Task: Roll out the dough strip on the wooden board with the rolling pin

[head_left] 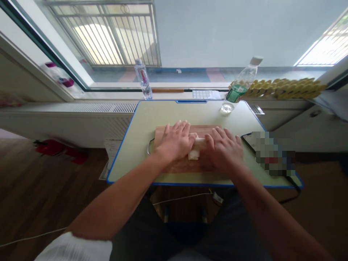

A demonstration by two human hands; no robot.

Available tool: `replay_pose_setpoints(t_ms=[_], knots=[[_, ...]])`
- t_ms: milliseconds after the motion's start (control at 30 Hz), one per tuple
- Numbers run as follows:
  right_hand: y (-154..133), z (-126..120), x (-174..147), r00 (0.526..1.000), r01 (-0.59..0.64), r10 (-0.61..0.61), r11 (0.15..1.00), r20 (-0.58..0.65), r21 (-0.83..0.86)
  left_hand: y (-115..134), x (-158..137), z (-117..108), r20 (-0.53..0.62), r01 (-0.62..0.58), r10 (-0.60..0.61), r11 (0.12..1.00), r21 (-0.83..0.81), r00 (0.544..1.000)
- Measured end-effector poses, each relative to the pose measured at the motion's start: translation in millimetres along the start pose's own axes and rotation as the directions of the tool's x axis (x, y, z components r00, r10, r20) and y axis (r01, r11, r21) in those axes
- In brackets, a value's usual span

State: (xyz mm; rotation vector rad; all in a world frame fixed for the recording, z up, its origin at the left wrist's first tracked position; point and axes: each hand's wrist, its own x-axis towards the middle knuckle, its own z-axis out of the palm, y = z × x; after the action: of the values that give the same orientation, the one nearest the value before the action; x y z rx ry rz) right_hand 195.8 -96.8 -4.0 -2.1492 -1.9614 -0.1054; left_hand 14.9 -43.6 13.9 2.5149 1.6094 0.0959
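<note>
Palms down, fingers extended, left hand (176, 142) and right hand (226, 148) cover a pale rod's (201, 140) ends, closure cannot be told; its long axis runs left–right over a wooden board (202, 166), on a blue-edged table (152, 116) facing a window (203, 36)

Left hand (176, 139): held palm-down, angled forward and slightly right. Its fingers (179, 126) are stretched forward and slightly spread, thumb pointed inward. Right hand (225, 146): also palm-down, angled forward and a bit left. Its fingers are extended forward with a slight bend, thumb set on the inner side. The two hands are placed near each other, roughly level, gap left between. Left forearm (122, 194) is brought in diagonally from lower left, right forearm (268, 208) from lower right. Both are bared. White sleeve (78, 248) is seen at the left elbow. Thighs (136, 226) are spread below, covered in dark cloth.
</note>
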Motion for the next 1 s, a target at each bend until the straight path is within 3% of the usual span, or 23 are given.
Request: replay_pose_setpoints(t_ms=[100,167,333,400,467,600,667,767,900,1000], knots=[[0.0,-1.5,-43.4,0.993,0.053,-0.056,0.998,-0.101,-0.041,2.4,-40.9,11.6,-0.052,-0.04,0.04,0.999,0.008,0.998],[-1.3,-0.2,-39.8,0.993,0.051,-0.056,0.997,-0.103,-0.051,1.1,-40.3,13.1,-0.066,-0.029,0.029,1.0,0.006,0.997],[-4.9,5.2,45.6,0.995,-0.064,0.064,0.998,0.071,-0.01,-5.3,34.2,-4.9,0.004,0.062,-0.062,0.998,-0.021,0.998],[-4.9,5.5,60.5,0.992,-0.067,0.066,0.998,0.108,0.005,-5.3,49.5,-10.3,0.039,0.089,-0.088,0.996,-0.021,0.995],[-3.4,4.5,46.4,0.996,-0.034,0.032,0.999,0.083,0.022,-2.7,38.5,-8.2,0.021,0.076,-0.076,0.997,-0.007,0.997],[1.0,0.1,-25.9,0.996,0.061,-0.058,0.998,-0.072,0.032,4.8,-28.9,10.1,-0.077,-0.02,0.022,0.999,0.031,0.997],[1.2,-0.3,-43.7,0.99,0.095,-0.093,0.995,-0.106,0.014,5.4,-48.6,15.9,-0.102,-0.029,0.033,0.999,0.039,0.994],[-1.6,3.3,-17.1,0.994,0.049,-0.048,0.999,-0.101,0.005,0.8,-29.2,12.4,-0.086,0.0,0.003,1.0,0.027,0.996],[-8.2,5.0,52.7,0.997,-0.019,0.018,1.0,0.077,0.006,-7.7,32.5,-3.1,0.002,0.069,-0.069,0.998,-0.01,0.998],[-10.2,0.9,51.8,0.996,0.0,0.0,1.0,0.085,0.004,-6.7,32.4,-4.2,0.004,0.074,-0.074,0.997,0.0,0.997]])
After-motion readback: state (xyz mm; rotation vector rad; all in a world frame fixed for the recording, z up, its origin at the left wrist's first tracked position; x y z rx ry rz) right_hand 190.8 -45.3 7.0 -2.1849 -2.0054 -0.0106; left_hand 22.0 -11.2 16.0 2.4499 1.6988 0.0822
